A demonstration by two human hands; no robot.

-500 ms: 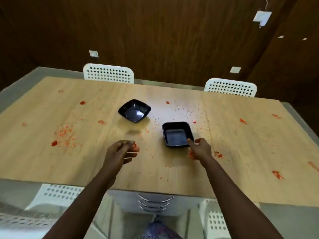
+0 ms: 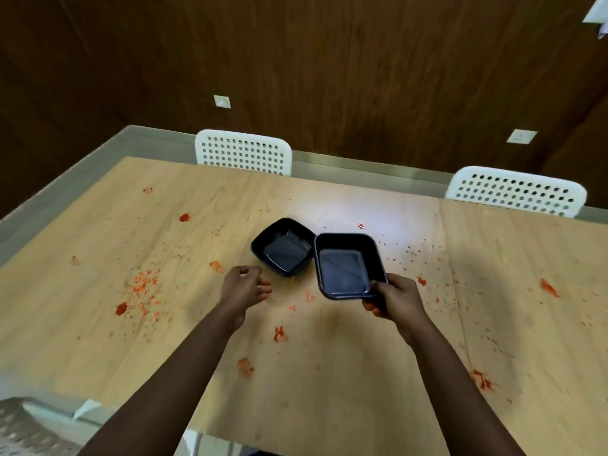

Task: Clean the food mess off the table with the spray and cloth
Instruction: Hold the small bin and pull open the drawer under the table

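right hand (image 2: 396,299) now pinches the near edge of the right-hand black tray (image 2: 348,263), thumb on the rim and fingers curled beneath, and the tray is tipped up off the wood, its far corner almost meeting the other black tray (image 2: 283,246); half a second ago it sat flat on the table, apart from that tray, with the hand only touching its corner. left hand (image 2: 245,286) hovers just beside the left tray, fingers loosely curled and slightly spread, holding nothing, much as before.

the table (image 2: 98,324) is pale wood with a seam running down its right part. red food mess (image 2: 143,286) lies scattered across it: a crumbly patch to the left, smears near the front edge and on the right, fine specks behind the trays. two white perforated chairs (image 2: 243,151) stand at the far side against a dark wood-panelled wall (image 2: 329,77) with small white plates on it.

neither spray nor cloth shows anywhere in view. the fingertips under the lifted tray are hidden. whether the two trays touch cannot be told. a pale perforated shape at the lower left is cut off by the frame.
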